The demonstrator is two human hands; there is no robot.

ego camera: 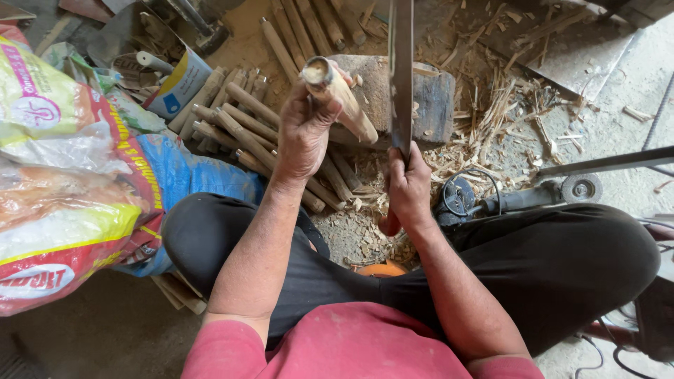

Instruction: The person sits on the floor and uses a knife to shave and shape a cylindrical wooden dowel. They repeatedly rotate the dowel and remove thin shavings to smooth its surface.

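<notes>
At the far left, printed plastic sacks (63,175) lie slumped on the floor, and just right of them a heap of rough wooden sticks (232,123) is piled beside a small tin (179,84). The left hand (303,133) is closed in a full fist around a short wooden peg (340,98), holding it tilted with its lower end down on the wooden chopping block (435,98) and its cut top end facing the camera. To the right of the peg, and apart from it, the long flat blade (401,70) stands nearly upright; the right hand (408,188) has its grip wrapped tight around the blade's handle, of which only the reddish butt shows below the fist. Wood shavings (505,119) are strewn across the floor around the block, and an angle grinder (519,196) lies by the person's right knee. As a judgement, shaving this peg well calls for keeping its lower end planted firmly on the block so it cannot skid, with the left fingers held high on the peg, well above where the edge lands. The blade should come down along the grain in shallow, glancing cuts, the peg turned a little between strokes so that it tapers evenly rather than splitting.
</notes>
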